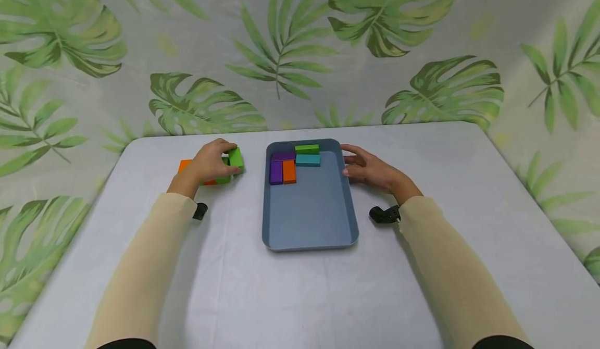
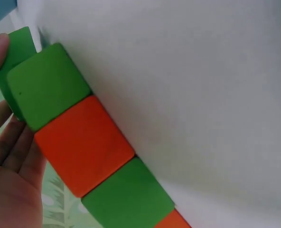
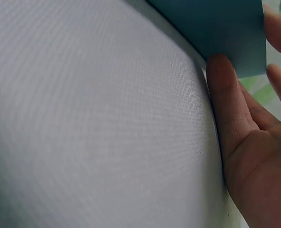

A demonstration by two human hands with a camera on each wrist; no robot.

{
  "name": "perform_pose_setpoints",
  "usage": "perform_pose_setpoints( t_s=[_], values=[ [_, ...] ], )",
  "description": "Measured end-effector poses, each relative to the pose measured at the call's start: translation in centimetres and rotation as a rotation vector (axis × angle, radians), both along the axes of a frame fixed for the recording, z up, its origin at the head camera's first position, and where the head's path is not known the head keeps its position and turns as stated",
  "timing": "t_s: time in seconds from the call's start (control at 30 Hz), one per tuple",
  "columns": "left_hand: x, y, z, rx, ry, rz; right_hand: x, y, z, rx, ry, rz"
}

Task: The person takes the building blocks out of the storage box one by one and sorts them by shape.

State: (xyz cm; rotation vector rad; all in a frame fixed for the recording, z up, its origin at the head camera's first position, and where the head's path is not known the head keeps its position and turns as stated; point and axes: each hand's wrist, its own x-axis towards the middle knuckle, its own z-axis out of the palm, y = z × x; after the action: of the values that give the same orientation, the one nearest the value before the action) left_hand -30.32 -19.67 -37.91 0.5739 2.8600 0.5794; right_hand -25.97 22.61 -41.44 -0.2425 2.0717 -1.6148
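My left hand (image 1: pixel 209 162) pinches a green block (image 1: pixel 236 160) between thumb and fingers, left of the tray. In the left wrist view that green block (image 2: pixel 23 47) stands at the end of a row, beside another green block (image 2: pixel 49 86), an orange block (image 2: pixel 85 146) and a further green one (image 2: pixel 128 198). The hand partly covers this row in the head view. My right hand (image 1: pixel 375 172) rests at the right side of the blue-grey tray (image 1: pixel 309 213), thumb and fingertips against its outer wall (image 3: pixel 226 33).
Inside the tray's far left part lie two purple blocks (image 1: pixel 283 156), an orange block (image 1: pixel 289 172), a teal block (image 1: pixel 308 160) and a light green block (image 1: pixel 307 149). A white cloth (image 1: pixel 290 297) covers the table; a leaf-print curtain (image 1: pixel 300 109) hangs behind it.
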Motion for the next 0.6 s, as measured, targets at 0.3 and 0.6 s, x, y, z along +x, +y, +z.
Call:
perform_pose_setpoints(
  t_s=[0.3, 0.6],
  values=[
    [0.13, 0.07, -0.45, -0.004, 0.02, 0.01, 0.04, -0.03, 0.14, -0.008, 0.008, 0.009],
    [0.26, -0.41, -0.64, 0.015, -0.004, -0.007, -0.07, 0.04, -0.1, -0.016, -0.002, 0.011]
  ],
)
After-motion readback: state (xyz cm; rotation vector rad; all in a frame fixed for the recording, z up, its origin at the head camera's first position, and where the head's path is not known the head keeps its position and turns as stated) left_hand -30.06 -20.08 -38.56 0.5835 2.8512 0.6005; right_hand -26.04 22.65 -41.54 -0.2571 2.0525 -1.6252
